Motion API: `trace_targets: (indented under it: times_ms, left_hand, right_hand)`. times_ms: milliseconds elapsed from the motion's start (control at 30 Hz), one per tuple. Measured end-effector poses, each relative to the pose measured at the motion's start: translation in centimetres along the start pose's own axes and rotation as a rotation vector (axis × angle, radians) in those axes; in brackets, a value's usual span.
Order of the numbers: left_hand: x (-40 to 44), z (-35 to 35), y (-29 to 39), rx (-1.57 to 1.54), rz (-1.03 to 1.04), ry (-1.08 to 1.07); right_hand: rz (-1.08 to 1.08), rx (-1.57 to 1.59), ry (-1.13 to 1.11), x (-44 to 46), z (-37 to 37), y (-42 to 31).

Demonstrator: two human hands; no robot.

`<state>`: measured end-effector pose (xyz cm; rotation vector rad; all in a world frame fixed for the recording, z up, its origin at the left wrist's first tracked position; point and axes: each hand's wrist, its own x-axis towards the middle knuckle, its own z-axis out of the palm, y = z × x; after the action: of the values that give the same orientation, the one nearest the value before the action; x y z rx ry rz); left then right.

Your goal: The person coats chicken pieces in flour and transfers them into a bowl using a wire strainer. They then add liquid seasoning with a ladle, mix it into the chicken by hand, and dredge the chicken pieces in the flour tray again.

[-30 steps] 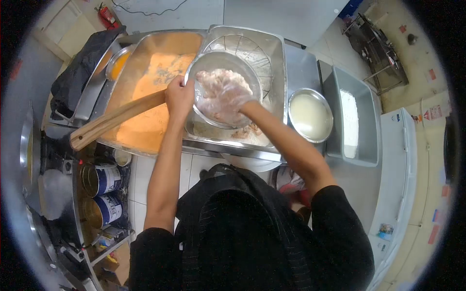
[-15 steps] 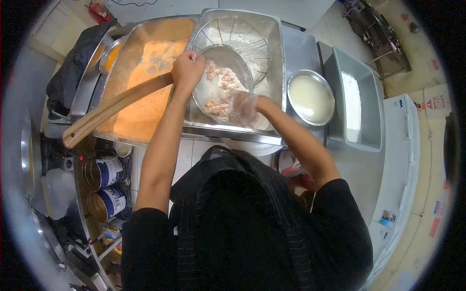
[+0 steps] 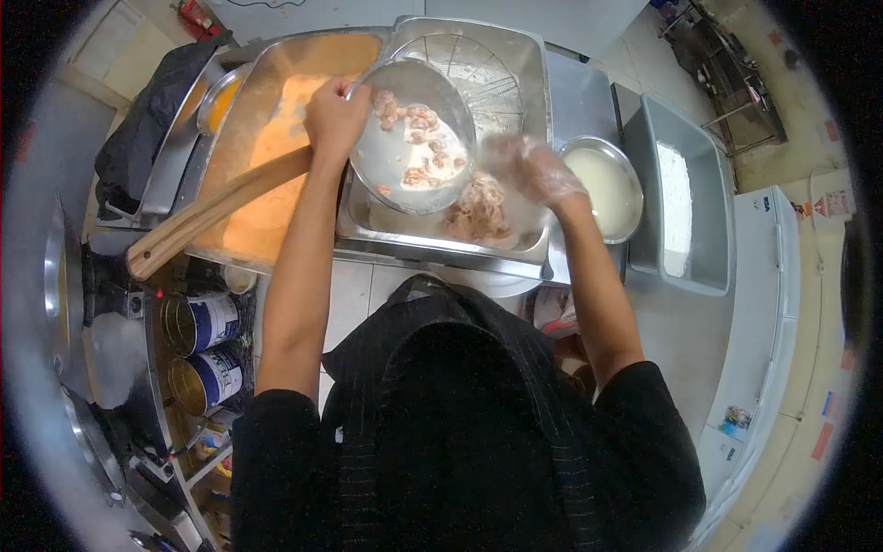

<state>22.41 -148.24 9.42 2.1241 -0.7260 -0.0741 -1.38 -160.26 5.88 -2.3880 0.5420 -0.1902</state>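
My left hand (image 3: 337,118) grips the rim of a round metal bowl (image 3: 375,161), tilted above a steel tray (image 3: 543,110). Pale pink raw meat pieces (image 3: 423,120) and a white patch show in the bowl. A heap of meat (image 3: 478,210) lies in the tray, just right of the bowl. My right hand (image 3: 538,170), in a clear plastic glove, is over the tray's right side, apart from the bowl. Motion smears its fingers. Behind the bowl rests a wire skimmer (image 3: 460,69); a long wooden handle (image 3: 216,210), apparently the skimmer's, passes under my left wrist.
A tray of orange powder (image 3: 267,198) stands at left, with a bowl of orange liquid (image 3: 221,106) beyond it. To the right are a bowl of whitish liquid (image 3: 602,189) and a grey tub (image 3: 713,221) holding white powder. Blue-labelled tins (image 3: 212,317) sit low at left.
My left hand has raised and tilted the bowl, moving it slightly up and left. My right hand has left the bowl and moved right; a heap of meat now shows in the tray.
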Motion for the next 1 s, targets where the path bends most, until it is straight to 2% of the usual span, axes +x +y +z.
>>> trace_targets:
  times_ms: [33, 67, 133, 167, 233, 267, 333, 367, 433, 500, 567, 600, 667, 700, 767, 800, 900, 933, 1000]
  left_hand:
    - [0.0, -0.1, 0.0, -0.019, -0.005, -0.01]
    - [0.0, -0.1, 0.0, -0.021, 0.003, -0.01]
    - [-0.5, -0.2, 0.0, -0.039, 0.012, -0.043]
    - [-0.5, -0.2, 0.1, -0.039, 0.022, -0.041]
    - [-0.5, -0.1, -0.1, -0.085, 0.04, -0.09]
    - [-0.4, 0.0, -0.5, -0.084, 0.039, -0.081]
    - [-0.1, 0.9, -1.5, -0.182, 0.036, -0.109]
    - [0.0, 1.3, -1.8, -0.226, 0.029, -0.092]
    - [-0.5, 1.7, -1.9, -0.228, -0.007, -0.118]
    - [-0.5, 1.7, -1.7, -0.206, -0.02, -0.149]
    - [-0.7, 1.7, -1.3, -0.197, -0.017, -0.119]
    - [-0.7, 1.6, -1.0, -0.188, -0.007, -0.092]
    - [-0.6, 1.4, -0.4, -0.175, -0.002, -0.099]
    - [-0.6, 1.3, -0.2, -0.16, 0.007, -0.106]
    - [-0.5, 1.4, -0.2, -0.169, 0.037, -0.108]
    - [-0.3, 1.5, -0.1, -0.178, 0.069, -0.101]
    - [-0.3, 1.6, 0.2, -0.172, 0.01, -0.064]
    - [-0.1, 1.9, 0.1, -0.175, 0.012, -0.061]
    - [-0.3, 2.7, -0.3, -0.182, -0.066, -0.025]
  right_hand:
    - [-0.15, -0.108, 0.169, 1.4, 0.2, 0.0]
    - [0.029, 0.664, 0.295, 2.9, 0.8, -0.9]
    - [-0.046, 0.479, 0.177, 5.4, 1.3, -4.2]
    - [-0.051, 0.479, 0.185, 6.3, 1.8, -4.5]
    - [-0.465, -0.584, 0.221, 8.3, 3.4, -3.7]
    - [-0.474, -0.583, 0.222, 8.9, 4.5, -2.5]
    - [-0.426, -0.594, 0.065, 9.4, 6.0, 0.2]
    - [-0.471, -0.644, 0.157, 7.9, 6.0, -0.1]
    - [-0.504, -0.693, 0.088, 8.0, 7.8, 3.2]
    - [-0.53, -0.739, 0.032, 7.6, 8.3, 3.3]
    - [-0.116, -0.517, -0.217, 5.6, 7.5, 1.0]
    - [-0.118, -0.518, -0.22, 5.6, 7.2, 1.5]
    - [-0.518, -0.564, -0.324, 5.5, 6.2, 2.6]
    - [-0.515, -0.563, -0.326, 5.6, 6.1, 3.0]
    - [-0.377, -0.214, 0.002, 5.3, 5.4, 2.6]
    - [-0.373, -0.214, 0.008, 5.1, 5.5, 2.3]
    - [-0.069, -0.377, -0.093, 5.0, 6.9, 0.6]
    - [-0.071, -0.382, -0.092, 4.6, 7.3, 0.4]
    - [-0.207, -0.502, -0.017, 3.5, 8.1, -0.1]
